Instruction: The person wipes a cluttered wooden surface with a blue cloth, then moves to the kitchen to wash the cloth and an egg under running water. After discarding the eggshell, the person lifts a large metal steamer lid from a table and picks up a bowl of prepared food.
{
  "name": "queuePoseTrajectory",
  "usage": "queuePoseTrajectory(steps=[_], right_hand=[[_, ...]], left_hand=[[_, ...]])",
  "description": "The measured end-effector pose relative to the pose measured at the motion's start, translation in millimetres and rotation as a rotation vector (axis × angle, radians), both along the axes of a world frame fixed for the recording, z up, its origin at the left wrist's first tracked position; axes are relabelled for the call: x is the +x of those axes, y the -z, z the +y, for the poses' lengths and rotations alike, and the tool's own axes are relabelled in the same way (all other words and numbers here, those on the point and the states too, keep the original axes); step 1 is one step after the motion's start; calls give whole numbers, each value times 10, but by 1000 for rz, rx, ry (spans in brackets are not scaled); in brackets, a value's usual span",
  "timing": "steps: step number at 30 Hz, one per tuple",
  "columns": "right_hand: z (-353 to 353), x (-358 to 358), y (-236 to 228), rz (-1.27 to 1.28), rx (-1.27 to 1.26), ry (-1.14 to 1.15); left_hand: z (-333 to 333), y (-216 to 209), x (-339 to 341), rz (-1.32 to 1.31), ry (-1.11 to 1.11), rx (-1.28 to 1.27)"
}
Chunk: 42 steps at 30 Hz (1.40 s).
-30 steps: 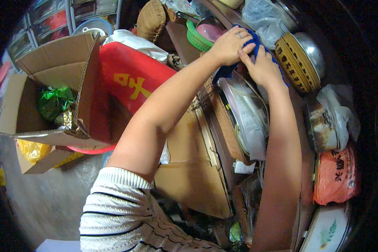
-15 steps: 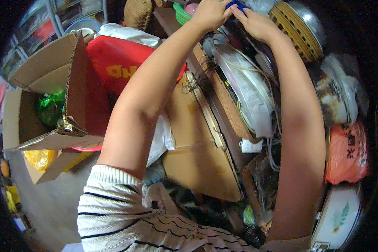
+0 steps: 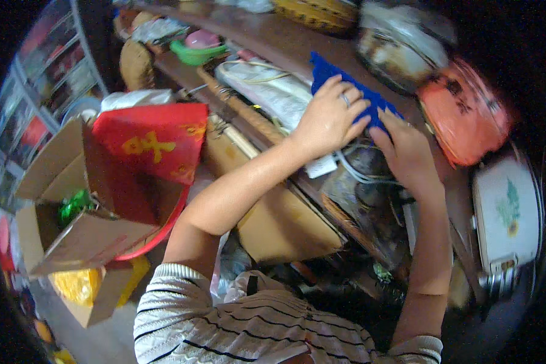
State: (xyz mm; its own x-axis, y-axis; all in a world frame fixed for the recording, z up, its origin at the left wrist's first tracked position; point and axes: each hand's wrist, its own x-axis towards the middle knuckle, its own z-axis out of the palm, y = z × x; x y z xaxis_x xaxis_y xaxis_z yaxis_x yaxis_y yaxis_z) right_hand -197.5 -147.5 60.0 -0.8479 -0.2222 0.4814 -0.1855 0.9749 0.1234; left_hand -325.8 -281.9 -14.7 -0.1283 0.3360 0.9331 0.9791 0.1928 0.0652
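Observation:
A deep blue cloth (image 3: 323, 73) is stretched slantwise across the dark brown shelf, with my two hands at its near edge. My left hand (image 3: 329, 118), a ring on one finger, has its fingers bent over the cloth's middle. Close beside it, my right hand (image 3: 406, 151) grips the cloth's right end between thumb and fingers. How much cloth lies beneath the fingers is hidden. Just below the hands sit a long plastic-wrapped bundle (image 3: 267, 88) and pale looped cables (image 3: 358, 173).
Right of the hands are an orange-red bag (image 3: 464, 112), a plastic-covered pot (image 3: 400, 45) and a white appliance (image 3: 508, 203) with a plant picture. To the left stand an open cardboard box (image 3: 60, 236) and a red bag (image 3: 151, 145). A green basket (image 3: 197, 56) lies farther back.
My view has swung to the right. Both hands have come nearer from the far edge, and the blue cloth, earlier bunched between them, is now spread out along the shelf.

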Motion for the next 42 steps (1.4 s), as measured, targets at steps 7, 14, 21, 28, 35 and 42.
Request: queuePoseTrajectory(steps=[7, 14, 21, 28, 35, 42], right_hand=[[308, 1431, 55, -30, -153, 452], [516, 1749, 561, 324, -151, 576], [-338, 1141, 1011, 98, -962, -118], [-778, -358, 1845, -426, -1566, -720], [-877, -726, 1721, 55, -128, -1], [-703, -745, 2065, 38, -74, 206]], left_hand=[[857, -168, 1114, -7, 161, -231], [1227, -25, 1532, 166, 164, -190], [154, 52, 1316, -522, 444, -2], [-472, 957, 331, -644, 71, 281], [-827, 1100, -465, -744, -140, 666], [-402, 1342, -739, -292, -223, -387]])
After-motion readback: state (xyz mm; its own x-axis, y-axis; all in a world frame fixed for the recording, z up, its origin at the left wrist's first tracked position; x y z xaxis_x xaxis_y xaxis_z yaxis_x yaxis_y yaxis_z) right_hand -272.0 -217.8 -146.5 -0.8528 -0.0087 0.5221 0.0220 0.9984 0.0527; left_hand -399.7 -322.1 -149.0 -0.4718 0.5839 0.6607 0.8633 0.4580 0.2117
